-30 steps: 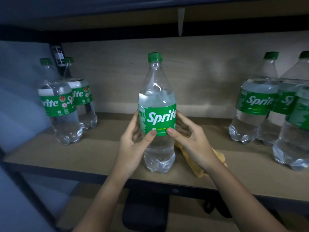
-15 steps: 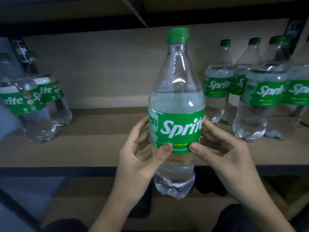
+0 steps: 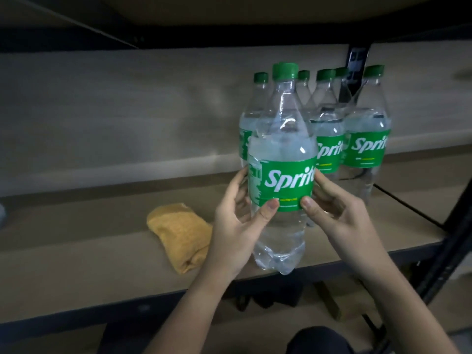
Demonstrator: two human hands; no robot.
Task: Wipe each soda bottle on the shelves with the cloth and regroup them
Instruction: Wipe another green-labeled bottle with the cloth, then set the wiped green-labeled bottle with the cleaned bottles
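Left hand point(image 3: 236, 229) and right hand point(image 3: 341, 221) still clamp Sprite bottle point(image 3: 281, 180), now nearer grouped bottles point(image 3: 366, 144); yellow cloth point(image 3: 181, 233) back in view on shelf point(image 3: 89, 251).

A pale wooden shelf point(image 3: 76, 241) with a dark front edge carries everything here, and a folded yellow cloth point(image 3: 181, 235) lies flat on it near the middle. Over toward the right, at the back, a tight cluster of green-capped Sprite bottles point(image 3: 367, 139) stands upright on the board, packed just beside one another. A black upright post point(image 3: 457, 241) frames the shelf's right end, and another board sits overhead in shadow.
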